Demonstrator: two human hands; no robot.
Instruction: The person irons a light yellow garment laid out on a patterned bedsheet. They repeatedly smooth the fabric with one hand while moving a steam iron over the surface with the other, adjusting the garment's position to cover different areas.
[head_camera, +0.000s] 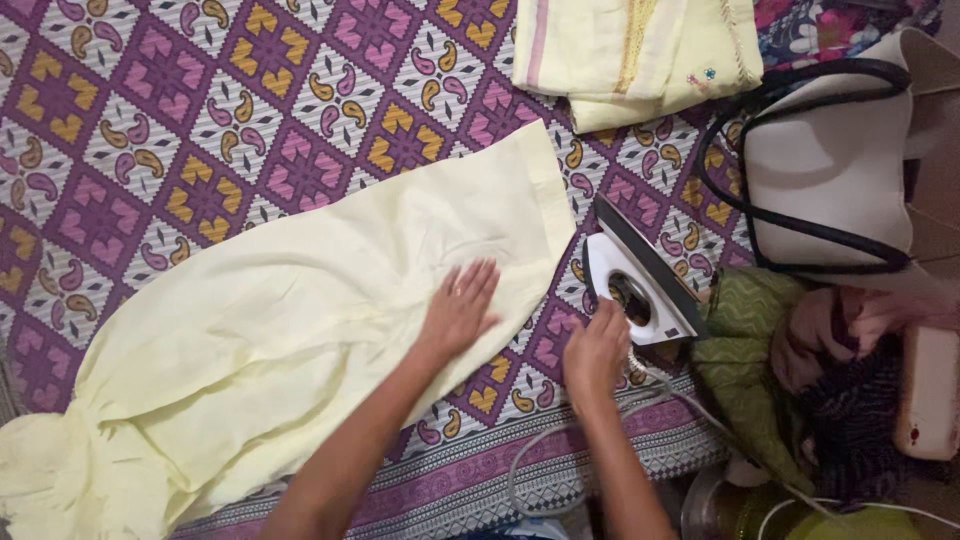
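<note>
A pale yellow garment (280, 320) lies spread across a purple patterned bedsheet (200, 120). My left hand (458, 312) rests flat on the garment near its right end, fingers apart. My right hand (596, 353) is closed around the back of a white electric iron (638, 275), which stands upright on its heel on the sheet just right of the garment's hem. The iron's white cord (560, 450) loops down toward the bed's near edge.
Folded pale yellow cloth (630, 50) lies at the top. A cream bag with black handles (830, 170) sits at right. Green and dark crumpled clothes (790, 370) pile at lower right, beside a steel vessel (720, 505).
</note>
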